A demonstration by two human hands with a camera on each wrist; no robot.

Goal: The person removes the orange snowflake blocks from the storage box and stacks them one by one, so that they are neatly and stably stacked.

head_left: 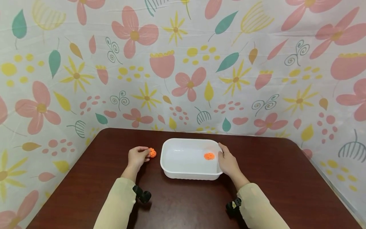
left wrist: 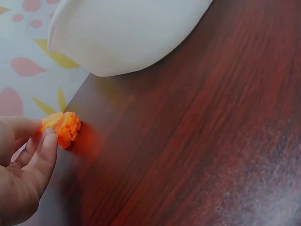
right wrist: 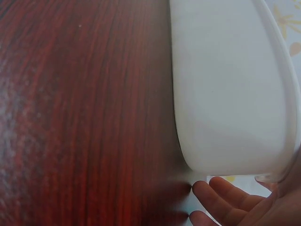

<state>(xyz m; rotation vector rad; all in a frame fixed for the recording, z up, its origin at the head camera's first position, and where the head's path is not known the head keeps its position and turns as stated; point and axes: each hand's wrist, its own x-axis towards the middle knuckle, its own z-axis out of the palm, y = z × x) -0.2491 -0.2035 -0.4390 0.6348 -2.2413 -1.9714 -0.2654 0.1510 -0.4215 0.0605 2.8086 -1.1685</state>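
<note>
My left hand (head_left: 138,157) pinches a small, knobbly orange piece (head_left: 152,153) between thumb and fingertips, just left of the white plastic tub. Up close in the left wrist view, this orange piece (left wrist: 68,128) has a lumpy surface, and its exact kind is unclear. The white tub (head_left: 187,176) stands on the table, its rim up. Inside it, toward the right end, lies another orange piece (head_left: 209,156). At the tub's right end, my right hand (head_left: 228,162) holds the rim. The right wrist view shows its fingers (right wrist: 221,200) outside the end wall.
A dark reddish-brown wooden table (head_left: 183,203) carries everything. Behind it hangs a white cloth (head_left: 188,105) printed with flowers and leaves. Small black devices sit on the left wrist (head_left: 142,194) and the right wrist (head_left: 233,206).
</note>
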